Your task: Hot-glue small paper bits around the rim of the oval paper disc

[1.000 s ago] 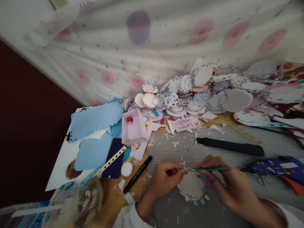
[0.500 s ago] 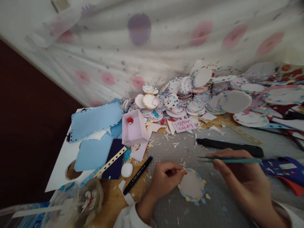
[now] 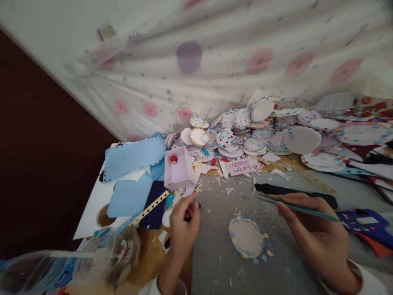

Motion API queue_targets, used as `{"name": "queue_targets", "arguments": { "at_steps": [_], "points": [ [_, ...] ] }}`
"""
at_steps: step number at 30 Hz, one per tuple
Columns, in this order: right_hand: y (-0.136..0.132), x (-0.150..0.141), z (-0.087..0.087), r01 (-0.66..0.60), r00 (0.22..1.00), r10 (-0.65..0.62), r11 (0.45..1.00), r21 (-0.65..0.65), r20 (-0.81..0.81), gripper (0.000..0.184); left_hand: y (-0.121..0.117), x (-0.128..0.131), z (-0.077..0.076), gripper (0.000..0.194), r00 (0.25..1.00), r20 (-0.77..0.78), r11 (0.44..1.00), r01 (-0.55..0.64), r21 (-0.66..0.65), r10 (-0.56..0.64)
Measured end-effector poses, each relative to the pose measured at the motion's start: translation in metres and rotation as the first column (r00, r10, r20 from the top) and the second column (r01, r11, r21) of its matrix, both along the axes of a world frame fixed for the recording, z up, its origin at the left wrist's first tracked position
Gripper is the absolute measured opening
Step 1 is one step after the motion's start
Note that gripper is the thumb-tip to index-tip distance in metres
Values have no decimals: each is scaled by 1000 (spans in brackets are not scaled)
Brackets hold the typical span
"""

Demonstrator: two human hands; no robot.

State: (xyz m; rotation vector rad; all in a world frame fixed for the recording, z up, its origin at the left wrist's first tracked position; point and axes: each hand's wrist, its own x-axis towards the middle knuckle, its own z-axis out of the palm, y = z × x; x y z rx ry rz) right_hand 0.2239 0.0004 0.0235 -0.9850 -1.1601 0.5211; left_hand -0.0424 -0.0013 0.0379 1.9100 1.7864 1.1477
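My right hand [image 3: 316, 233] holds a pair of teal tweezers [image 3: 307, 209] between thumb and fingers, their tips pointing left above the grey cutting mat [image 3: 211, 254]. My left hand [image 3: 184, 225] is slightly blurred over the mat's left edge, fingers curled but apart, with nothing seen held. Beneath it lies a black marker [image 3: 188, 219], mostly covered by the hand. Between my hands, a pale oval disc [image 3: 246, 237] rests flat on the mat, its rim dotted with blue and cream bits. Several loose blue and cream heart-like pieces [image 3: 264, 257] lie at its right edge.
A small pink box [image 3: 179, 170] holding a red item stands behind my left hand. Piled decorated discs [image 3: 233, 135] line the curtain. A black pen-like tool [image 3: 294, 192] lies behind the tweezers. Blue paper [image 3: 132, 159] and a plastic bottle [image 3: 39, 270] are on the left.
My left hand has left the disc's edge and moved left over the marker. My right hand still grips the tweezers, now tilted slightly. The view has shifted a little.
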Motion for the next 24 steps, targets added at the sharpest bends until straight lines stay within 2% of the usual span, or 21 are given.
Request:
{"name": "queue_targets", "arguments": {
  "at_steps": [2,4,6,8,11,16,18,20,22,24],
  "points": [
    [-1,0,-1,-3,1000,3,1000,-9,-8,15,2,-28,6,32,962,-206,983,-181,19,182],
    [-2,0,-1,-19,1000,19,1000,-10,-11,15,4,-54,9,40,840,-438,935,-354,3,319],
    [-3,-1,-1,-40,999,40,999,-12,-13,14,4,-72,8,46,714,-584,865,-501,-41,386],
    [-4,-1,-1,-59,998,58,998,-15,-16,14,4,-82,6,38,653,-632,809,-584,-69,417],
    [-7,-2,1,-67,998,67,998,-21,-19,14,8,-87,5,22,629,-609,769,-637,-48,483],
    [-10,-3,3,-62,998,61,997,-51,-26,8,26,-97,14,29,571,-502,702,-704,108,650],
    [-9,-2,3,-54,998,53,998,-32,-25,10,32,-101,15,36,585,-479,715,-685,141,655],
    [-8,-1,3,-52,998,52,999,-2,-27,14,35,-101,12,46,618,-501,760,-636,134,606],
    [-6,0,4,-52,998,52,999,9,-31,15,33,-99,5,54,643,-558,806,-585,85,525],
    [-5,1,5,-51,998,52,999,11,-32,15,30,-96,-2,61,643,-616,826,-564,21,455]
  ]
}}
